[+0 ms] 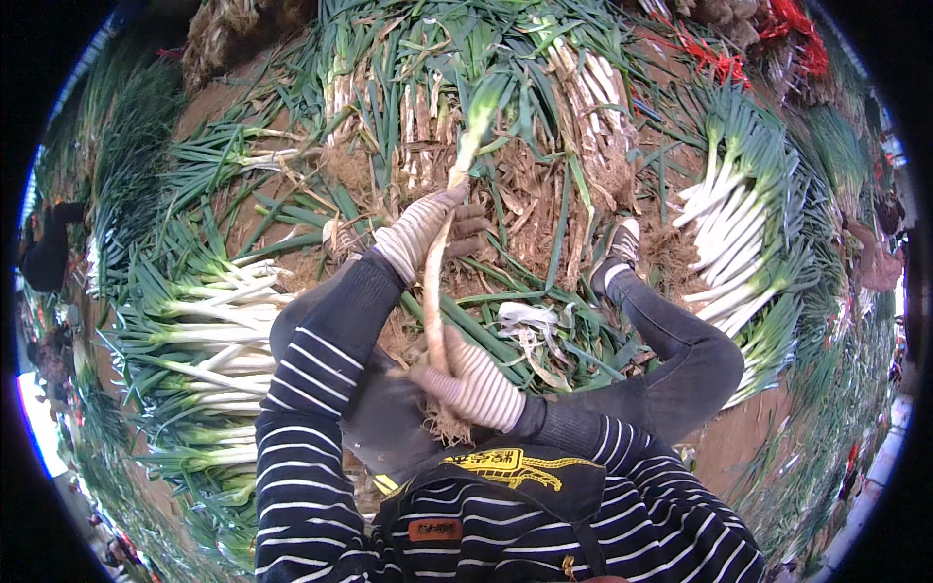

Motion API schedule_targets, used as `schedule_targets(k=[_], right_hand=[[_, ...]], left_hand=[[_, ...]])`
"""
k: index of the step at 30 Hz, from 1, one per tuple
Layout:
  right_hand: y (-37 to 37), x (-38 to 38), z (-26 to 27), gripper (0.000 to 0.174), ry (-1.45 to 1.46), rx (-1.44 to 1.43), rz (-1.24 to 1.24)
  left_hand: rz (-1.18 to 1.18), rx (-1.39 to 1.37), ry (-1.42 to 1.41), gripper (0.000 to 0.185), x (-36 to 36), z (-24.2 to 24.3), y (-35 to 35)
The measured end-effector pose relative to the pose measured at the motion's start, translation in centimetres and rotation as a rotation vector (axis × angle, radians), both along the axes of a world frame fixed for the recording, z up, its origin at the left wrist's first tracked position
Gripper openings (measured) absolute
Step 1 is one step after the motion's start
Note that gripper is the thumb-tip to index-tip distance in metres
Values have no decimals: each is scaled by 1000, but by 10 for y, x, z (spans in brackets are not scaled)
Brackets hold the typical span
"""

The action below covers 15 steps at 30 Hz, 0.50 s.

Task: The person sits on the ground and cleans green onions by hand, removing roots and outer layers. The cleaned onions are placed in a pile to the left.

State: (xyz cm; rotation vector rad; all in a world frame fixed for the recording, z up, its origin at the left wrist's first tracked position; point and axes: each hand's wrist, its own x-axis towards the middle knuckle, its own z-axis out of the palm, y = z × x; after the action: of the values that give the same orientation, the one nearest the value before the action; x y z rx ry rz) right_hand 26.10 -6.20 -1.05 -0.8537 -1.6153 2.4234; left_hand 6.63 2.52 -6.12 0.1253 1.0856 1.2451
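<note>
One long green onion (433, 291) lies lengthwise in front of me, green leaves at the far end and a root tuft near my lap. Its shaft is still in brownish outer skin, paler near the leaves. My left hand (430, 222), in a striped glove, holds the upper shaft, with its fingers reaching out to the right. Lower down, my right hand (474, 382), gloved alike, grips the shaft just above the roots (446, 424). Part of the shaft is hidden by each hand.
Unpeeled green onions (415, 131) lie in bundles ahead, with loose brown skins (532, 197) before them. Clean white-stemmed onions are piled on my left (226, 335) and right (736, 226). White film-like scraps (528, 321) lie between my legs. Red netting (791, 36) is at the far right.
</note>
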Motion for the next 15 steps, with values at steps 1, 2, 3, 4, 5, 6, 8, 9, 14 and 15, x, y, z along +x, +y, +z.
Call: schedule_targets(k=[1, 2, 3, 4, 5, 6, 8, 9, 14, 15], right_hand=[[-8, 1, 5, 71, -74, 335, 3], [-9, 6, 5, 74, -54, 259, 35], [-5, 11, 2, 77, -120, 164, 92], [-5, 15, -4, 69, 65, 395, 11], [-1, 23, -12, 52, 104, 259, 50], [5, 27, -25, 49, 70, 147, 101], [23, 33, -57, 47, 80, 2, 155], [35, 32, -80, 51, -38, -74, 90], [139, 40, -208, 49, -696, 636, 64], [159, 37, -229, 59, -861, 734, 90]], left_hand=[[38, 16, -66, 32, 8, 1, -2], [-88, 102, -175, 30, -2, 9, -1], [38, 203, -183, 36, -6, 17, -4], [40, 319, -236, 40, -10, 25, -8], [82, 391, -251, 43, -16, 34, -12], [103, 447, -174, 46, -23, 41, -17], [74, 561, -158, 41, -36, 52, -25], [100, 545, -164, 37, -41, 55, -28], [243, 296, 86, 30, -42, 36, -28], [251, 267, 50, 29, -42, 30, -27]])
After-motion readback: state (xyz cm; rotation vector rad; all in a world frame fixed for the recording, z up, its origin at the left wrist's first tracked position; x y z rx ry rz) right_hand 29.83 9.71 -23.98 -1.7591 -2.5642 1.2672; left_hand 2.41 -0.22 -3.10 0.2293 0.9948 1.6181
